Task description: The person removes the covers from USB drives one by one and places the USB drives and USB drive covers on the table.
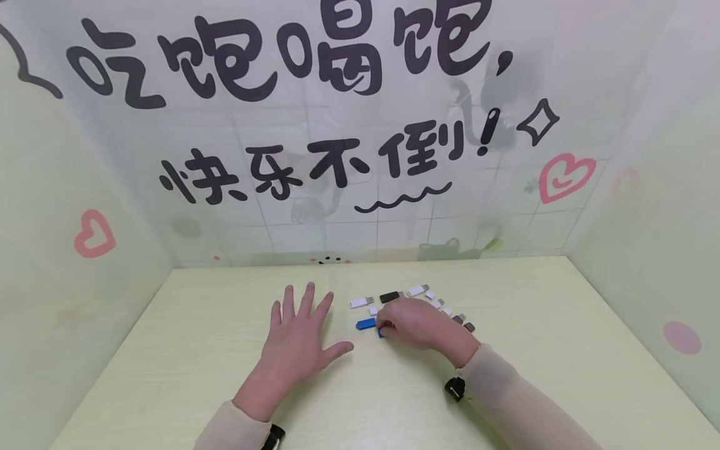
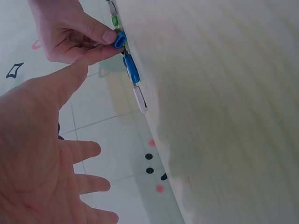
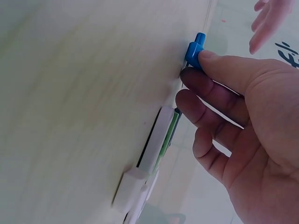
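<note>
My right hand [image 1: 413,322] pinches a small blue USB stick cap [image 2: 120,40] between thumb and index finger, low over the table. In the left wrist view the cap's hollow end shows. Just left of those fingertips lies the blue USB stick [image 1: 365,324], its right end hidden by them in the head view. My left hand [image 1: 295,340] is spread with straight fingers over the table to the left, holding nothing. Behind the blue stick are a white USB stick [image 1: 360,302] and a small white cap [image 1: 374,310].
Farther back lie a black USB stick [image 1: 389,297] and another white USB stick [image 1: 417,290]. More sticks and caps run along the right hand's far side, among them a dark cap [image 1: 469,327]. A printed wall [image 1: 315,231] borders the pale table [image 1: 185,350].
</note>
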`<state>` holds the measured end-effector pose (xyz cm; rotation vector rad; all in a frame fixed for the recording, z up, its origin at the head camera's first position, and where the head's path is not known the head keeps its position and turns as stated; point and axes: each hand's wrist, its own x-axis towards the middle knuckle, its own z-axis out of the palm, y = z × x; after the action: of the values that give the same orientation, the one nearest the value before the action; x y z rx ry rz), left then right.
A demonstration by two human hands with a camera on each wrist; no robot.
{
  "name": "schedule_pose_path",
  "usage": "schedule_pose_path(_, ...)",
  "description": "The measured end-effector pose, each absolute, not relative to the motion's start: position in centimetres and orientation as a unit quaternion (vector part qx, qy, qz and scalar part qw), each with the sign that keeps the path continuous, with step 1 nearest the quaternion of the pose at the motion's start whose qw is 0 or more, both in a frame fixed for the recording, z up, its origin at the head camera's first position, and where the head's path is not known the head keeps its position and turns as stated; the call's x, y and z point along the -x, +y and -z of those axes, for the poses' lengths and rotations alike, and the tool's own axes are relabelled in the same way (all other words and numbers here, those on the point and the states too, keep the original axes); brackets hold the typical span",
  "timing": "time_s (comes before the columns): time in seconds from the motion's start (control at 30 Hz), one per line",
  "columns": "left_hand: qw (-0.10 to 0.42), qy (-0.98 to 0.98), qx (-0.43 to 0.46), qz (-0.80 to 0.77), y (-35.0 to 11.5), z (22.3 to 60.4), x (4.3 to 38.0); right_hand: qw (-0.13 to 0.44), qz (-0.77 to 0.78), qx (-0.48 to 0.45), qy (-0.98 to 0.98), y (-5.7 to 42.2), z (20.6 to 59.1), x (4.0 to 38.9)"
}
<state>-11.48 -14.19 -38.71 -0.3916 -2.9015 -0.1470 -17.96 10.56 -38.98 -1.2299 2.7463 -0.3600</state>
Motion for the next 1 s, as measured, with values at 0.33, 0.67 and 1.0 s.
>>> schedule_pose_path(0.33,0.097,-0.985,0.136,0.05,-14.06,38.54,11.29,0.059,0.121,0.392,0.91,10.56,39.17,18.09)
schedule_pose_path(0.67,0.094,-0.985,0.133,0.05,-14.18,38.5,11.33,0.057,0.124,0.404,0.905,10.59,39.19,18.14)
schedule_pose_path(1.0,0.096,-0.985,0.134,0.058,-14.37,38.44,11.38,0.048,0.129,0.393,0.909,10.78,38.81,17.84)
